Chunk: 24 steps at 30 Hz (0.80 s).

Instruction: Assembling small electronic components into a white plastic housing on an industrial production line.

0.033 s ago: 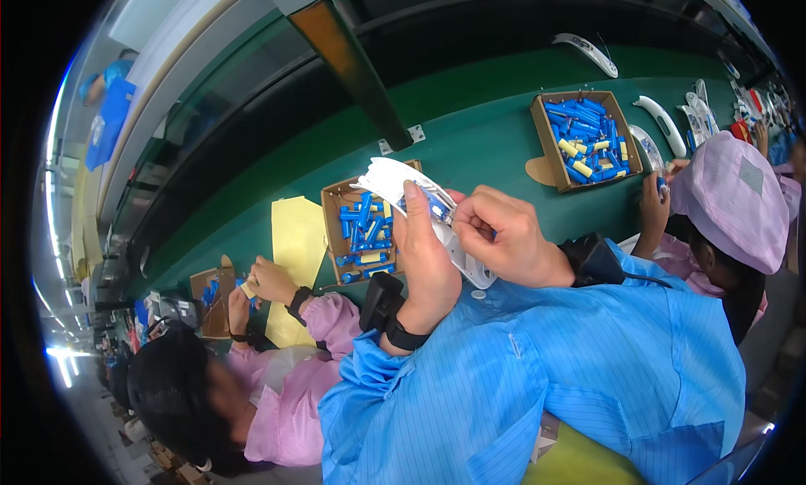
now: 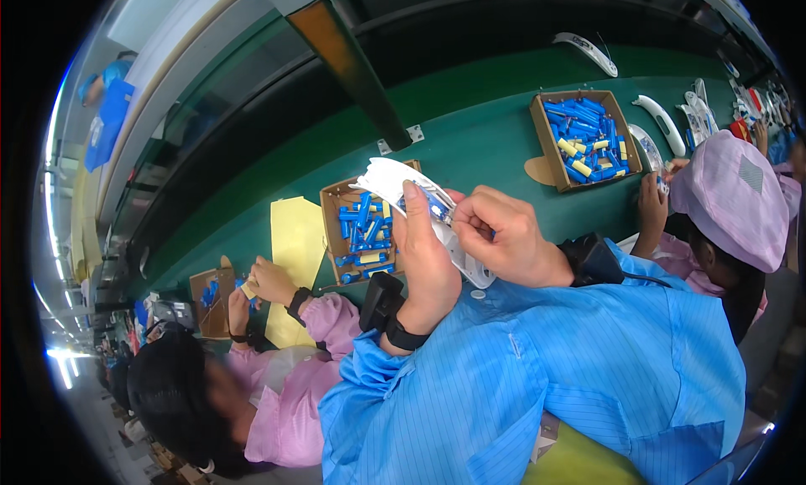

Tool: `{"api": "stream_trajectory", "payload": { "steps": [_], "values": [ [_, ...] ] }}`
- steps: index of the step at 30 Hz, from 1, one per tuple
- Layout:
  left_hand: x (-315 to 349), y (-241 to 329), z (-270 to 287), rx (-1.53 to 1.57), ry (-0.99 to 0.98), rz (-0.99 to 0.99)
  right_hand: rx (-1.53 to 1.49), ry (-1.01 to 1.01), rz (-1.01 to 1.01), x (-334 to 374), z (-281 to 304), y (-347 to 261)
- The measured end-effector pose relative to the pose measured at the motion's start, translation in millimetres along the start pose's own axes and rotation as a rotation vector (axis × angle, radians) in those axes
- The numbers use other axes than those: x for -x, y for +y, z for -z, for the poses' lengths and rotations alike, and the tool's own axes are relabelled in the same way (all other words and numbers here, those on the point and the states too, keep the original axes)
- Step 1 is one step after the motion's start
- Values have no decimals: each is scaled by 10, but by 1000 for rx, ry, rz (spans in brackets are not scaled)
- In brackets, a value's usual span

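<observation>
My left hand (image 2: 426, 254) is closed round a curved white plastic housing (image 2: 388, 179), its thumb lying along the upper side. Inside the housing sits a blue part (image 2: 437, 208), partly covered by my fingers. With thumb and forefinger pressed together, my right hand (image 2: 508, 237) pinches at the inner side of the housing, beside the blue part. Whatever lies between those fingertips is too small to make out. The white housing's lower end shows below my hands, close to my blue smock.
Behind my left hand stands a cardboard box (image 2: 342, 271) of blue cylindrical cells; another such box (image 2: 542, 120) is farther right. A yellow sheet (image 2: 295, 233) lies left. White housings (image 2: 662, 124) rest on the green bench. Co-workers in pink sit close on both sides.
</observation>
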<state>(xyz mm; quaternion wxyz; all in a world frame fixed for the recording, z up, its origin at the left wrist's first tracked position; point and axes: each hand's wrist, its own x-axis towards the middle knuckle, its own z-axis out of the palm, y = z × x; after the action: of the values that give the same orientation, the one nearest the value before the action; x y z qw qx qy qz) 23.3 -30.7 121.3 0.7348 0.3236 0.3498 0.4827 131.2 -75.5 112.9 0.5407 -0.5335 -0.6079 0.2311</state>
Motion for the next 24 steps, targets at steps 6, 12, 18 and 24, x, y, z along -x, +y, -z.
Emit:
{"api": "stream_trajectory", "payload": {
  "steps": [6,12,18,24],
  "values": [
    [-56,51,81,113,11,128,105,-112,146,-86,83,32],
    [-112,28,155,188,0,258,231,-204,270,-146,147,33],
    [-102,28,166,142,-24,251,260,-255,343,-171,192,48],
    [-60,-35,152,15,12,163,283,-213,382,-137,165,75]
  ]
}}
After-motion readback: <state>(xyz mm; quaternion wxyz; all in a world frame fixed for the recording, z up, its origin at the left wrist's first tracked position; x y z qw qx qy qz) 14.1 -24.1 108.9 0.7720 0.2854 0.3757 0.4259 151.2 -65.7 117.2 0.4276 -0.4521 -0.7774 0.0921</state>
